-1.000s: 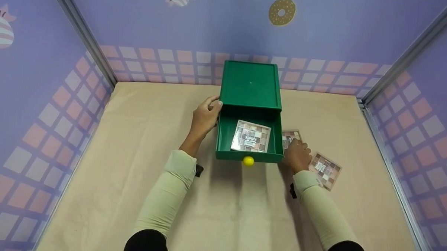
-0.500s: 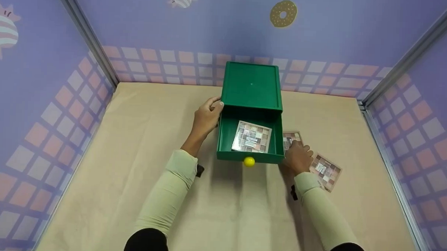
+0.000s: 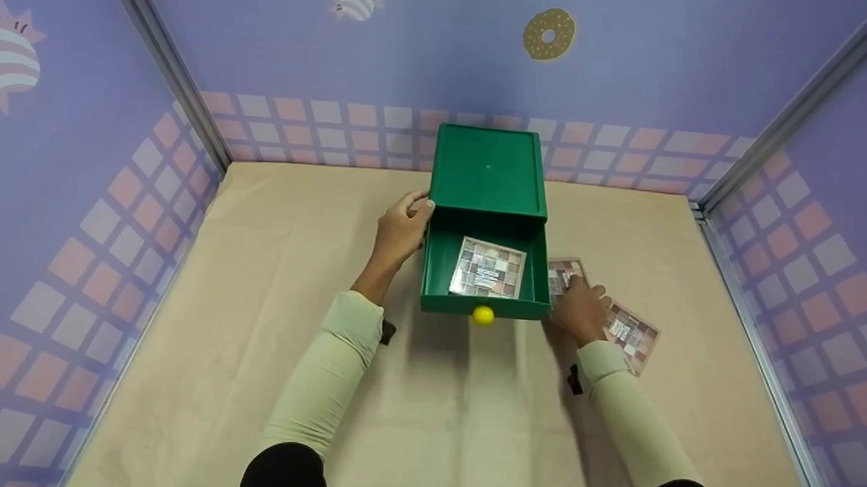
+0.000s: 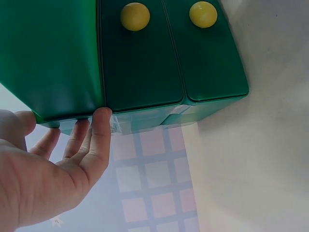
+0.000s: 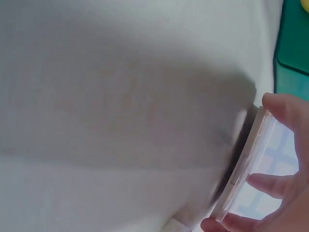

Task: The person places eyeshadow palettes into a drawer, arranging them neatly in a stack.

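A green drawer cabinet [image 3: 488,166] stands at the back middle, its top drawer [image 3: 485,306] pulled out. Inside that drawer lies an eyeshadow palette [image 3: 488,267]. My left hand [image 3: 399,231] touches the cabinet's left side; in the left wrist view its fingertips rest along the edge beside the pulled-out drawer. Right of the drawer, my right hand [image 3: 581,310] is on a second eyeshadow palette [image 3: 561,271], partly hidden by drawer and hand. The right wrist view shows thumb and fingers gripping this palette [image 5: 241,164] at opposite edges. A third palette [image 3: 631,333] lies by the right wrist.
Yellow round knobs mark the drawers; two lower drawers [image 4: 140,63] are closed in the left wrist view. A beige cloth [image 3: 295,267] covers the table. Patterned panels [image 3: 325,52] with metal corner posts [image 3: 792,97] stand at the back and both sides.
The right hand has shifted very slightly toward the front right, by the second palette. The left hand, drawer and palettes look unmoved; the head view tilts a little.
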Motion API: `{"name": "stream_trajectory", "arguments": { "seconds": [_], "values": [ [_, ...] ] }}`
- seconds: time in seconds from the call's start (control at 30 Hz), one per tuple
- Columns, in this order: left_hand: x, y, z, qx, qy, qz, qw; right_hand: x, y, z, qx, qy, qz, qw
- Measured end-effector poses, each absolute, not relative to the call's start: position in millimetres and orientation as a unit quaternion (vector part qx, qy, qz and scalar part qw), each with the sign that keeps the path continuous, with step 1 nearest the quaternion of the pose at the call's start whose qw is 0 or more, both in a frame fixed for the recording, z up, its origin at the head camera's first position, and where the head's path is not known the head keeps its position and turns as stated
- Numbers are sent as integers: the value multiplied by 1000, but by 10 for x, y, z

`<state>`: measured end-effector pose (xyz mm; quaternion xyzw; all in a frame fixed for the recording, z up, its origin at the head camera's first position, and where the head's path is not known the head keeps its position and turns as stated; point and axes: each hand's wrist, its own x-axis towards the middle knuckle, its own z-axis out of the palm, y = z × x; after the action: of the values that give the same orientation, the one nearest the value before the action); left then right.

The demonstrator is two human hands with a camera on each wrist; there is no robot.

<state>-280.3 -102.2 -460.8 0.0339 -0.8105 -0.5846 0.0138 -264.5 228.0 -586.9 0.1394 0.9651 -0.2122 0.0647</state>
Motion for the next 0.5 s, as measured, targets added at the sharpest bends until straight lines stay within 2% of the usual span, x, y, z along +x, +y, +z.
{"name": "stream_trajectory", "arguments": {
  "seconds": [0.5],
  "values": [
    [-2798,-1044,-4596,29,-804,-594,-6,-2571,2390,-5376,129,946,-297,-6]
  ]
}}
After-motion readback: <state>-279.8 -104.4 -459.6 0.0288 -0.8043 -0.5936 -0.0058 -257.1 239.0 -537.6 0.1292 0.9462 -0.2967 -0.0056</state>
